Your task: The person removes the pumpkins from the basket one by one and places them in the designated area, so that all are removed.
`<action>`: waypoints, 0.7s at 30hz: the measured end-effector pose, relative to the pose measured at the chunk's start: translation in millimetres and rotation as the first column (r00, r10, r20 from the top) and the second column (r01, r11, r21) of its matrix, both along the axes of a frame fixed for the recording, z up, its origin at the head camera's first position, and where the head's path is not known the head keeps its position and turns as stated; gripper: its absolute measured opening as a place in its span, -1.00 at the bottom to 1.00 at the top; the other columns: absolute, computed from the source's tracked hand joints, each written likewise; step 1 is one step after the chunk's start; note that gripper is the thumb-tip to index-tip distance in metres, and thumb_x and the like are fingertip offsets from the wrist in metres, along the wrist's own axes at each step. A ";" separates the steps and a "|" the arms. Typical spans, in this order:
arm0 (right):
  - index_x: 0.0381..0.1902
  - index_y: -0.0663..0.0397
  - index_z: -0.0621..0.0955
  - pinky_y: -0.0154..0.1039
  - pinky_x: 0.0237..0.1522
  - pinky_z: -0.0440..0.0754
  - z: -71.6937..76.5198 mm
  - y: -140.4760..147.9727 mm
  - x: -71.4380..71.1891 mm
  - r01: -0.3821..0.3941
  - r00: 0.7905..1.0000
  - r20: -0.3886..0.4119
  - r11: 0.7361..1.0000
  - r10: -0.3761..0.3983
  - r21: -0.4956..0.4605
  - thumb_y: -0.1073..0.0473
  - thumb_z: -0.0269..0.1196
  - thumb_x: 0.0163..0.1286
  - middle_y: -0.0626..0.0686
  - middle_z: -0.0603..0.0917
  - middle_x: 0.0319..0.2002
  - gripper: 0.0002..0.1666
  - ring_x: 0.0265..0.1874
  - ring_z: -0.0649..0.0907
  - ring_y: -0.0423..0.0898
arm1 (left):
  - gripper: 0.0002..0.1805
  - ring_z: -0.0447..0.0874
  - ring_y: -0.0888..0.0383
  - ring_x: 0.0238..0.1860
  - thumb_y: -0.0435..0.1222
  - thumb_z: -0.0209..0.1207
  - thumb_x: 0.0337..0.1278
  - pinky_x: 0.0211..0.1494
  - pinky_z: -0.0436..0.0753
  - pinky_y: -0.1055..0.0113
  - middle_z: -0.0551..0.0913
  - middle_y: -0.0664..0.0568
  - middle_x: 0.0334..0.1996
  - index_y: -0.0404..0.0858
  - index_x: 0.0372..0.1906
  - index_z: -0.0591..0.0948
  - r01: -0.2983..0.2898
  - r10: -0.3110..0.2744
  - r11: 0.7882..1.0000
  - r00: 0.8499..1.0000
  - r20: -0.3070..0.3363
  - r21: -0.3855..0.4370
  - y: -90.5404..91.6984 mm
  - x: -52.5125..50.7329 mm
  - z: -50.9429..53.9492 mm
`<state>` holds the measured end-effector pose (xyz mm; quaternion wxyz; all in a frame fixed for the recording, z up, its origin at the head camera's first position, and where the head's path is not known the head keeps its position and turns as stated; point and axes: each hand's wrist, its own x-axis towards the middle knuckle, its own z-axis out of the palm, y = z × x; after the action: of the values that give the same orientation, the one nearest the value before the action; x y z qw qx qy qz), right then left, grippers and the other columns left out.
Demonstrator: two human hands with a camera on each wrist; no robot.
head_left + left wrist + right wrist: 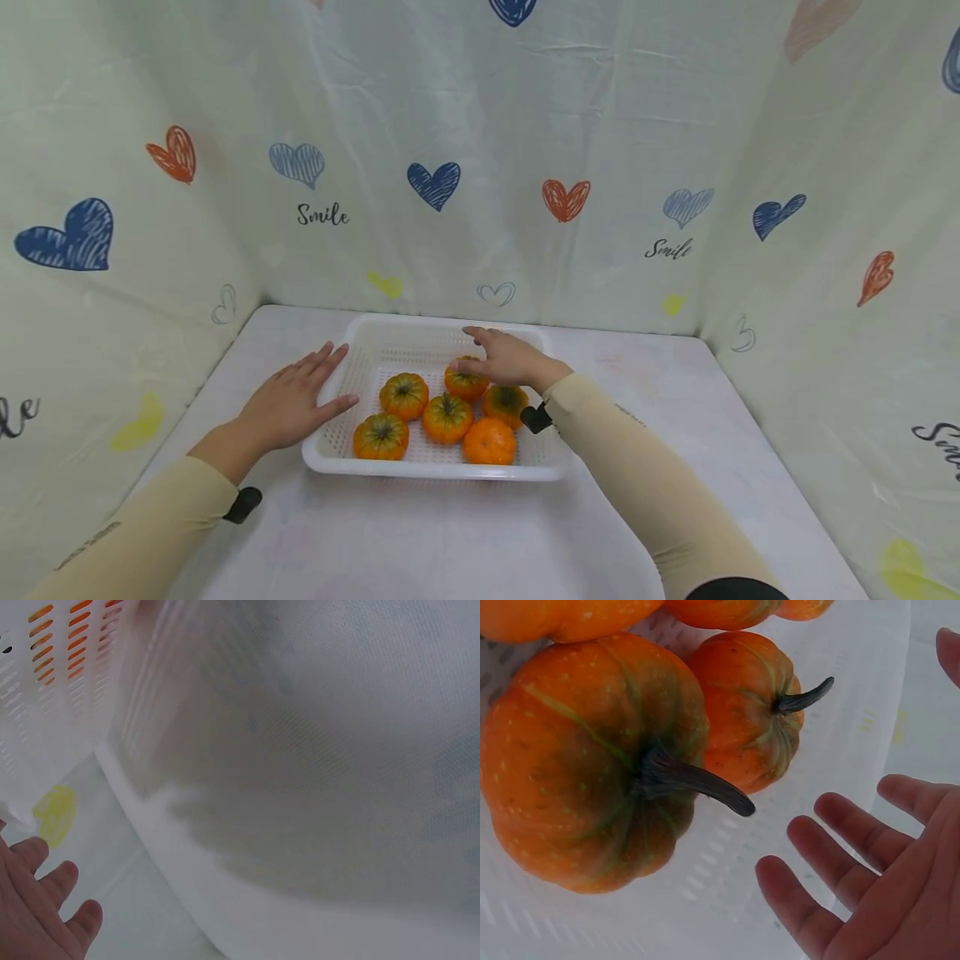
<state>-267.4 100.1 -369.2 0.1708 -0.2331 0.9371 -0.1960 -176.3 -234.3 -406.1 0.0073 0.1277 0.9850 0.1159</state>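
Observation:
A white plastic basket [435,472] with slotted walls holds several small orange pumpkins [447,419]. Most show green-streaked tops; the front-right one [489,443] shows a plain orange side. My left hand [285,406] is at the basket's left rim, fingers straight and thumb reaching toward the inside; whether it touches the rim cannot be told. Over the back right of the basket, my right hand [519,360] has its fingers stretched out, partly covering the rear pumpkin [467,386]. In the right wrist view, a gap separates those fingers [799,907] from a large pumpkin [592,765] with a dark curved stem.
The basket stands on a white-covered table [480,542] toward its back edge. A pale curtain [495,108] printed with hearts and "Smile" encloses the back and both sides. Dark bands [242,505] are worn at both wrists, over beige sleeves [637,467].

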 end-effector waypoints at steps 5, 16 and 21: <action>0.58 -0.07 0.15 0.13 0.38 0.30 -8.9 -1.6 -2.4 -0.006 0.999 0.044 1.000 0.005 0.007 -0.35 0.18 0.37 0.20 0.37 0.42 -0.01 0.35 0.41 0.14 | 0.01 0.03 -0.36 0.47 0.34 -0.07 0.29 0.43 0.06 -0.31 0.01 -0.33 0.53 -0.23 0.59 0.03 -0.002 0.002 1.000 1.000 0.007 0.011 -1.0 0.1 -0.6; 0.57 -0.04 0.18 0.03 0.43 0.23 -23.9 -3.0 -3.2 -0.025 0.998 0.064 0.999 0.022 0.047 -0.27 0.21 0.40 0.16 0.38 0.42 -0.06 0.39 0.36 0.10 | -0.01 0.00 -0.36 0.48 0.29 -0.04 0.32 0.44 0.03 -0.31 -0.01 -0.33 0.54 -0.22 0.60 -0.01 -0.008 0.008 1.000 1.000 0.024 0.028 -0.6 -0.3 -1.1; 0.56 -0.05 0.21 -0.02 0.43 0.23 -32.3 -3.3 -6.6 -0.036 0.996 0.081 0.999 0.033 0.034 -0.23 0.25 0.39 0.12 0.39 0.42 -0.08 0.39 0.36 0.06 | -0.01 0.00 -0.36 0.48 0.31 -0.07 0.32 0.45 0.04 -0.30 0.00 -0.33 0.54 -0.23 0.60 0.00 -0.009 0.008 0.999 1.000 0.024 0.035 -0.2 0.5 -1.3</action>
<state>-274.0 96.8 -401.5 0.2160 -0.2379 0.9285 -0.1859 -175.8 -234.5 -407.4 0.0161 0.1221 0.9832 0.1348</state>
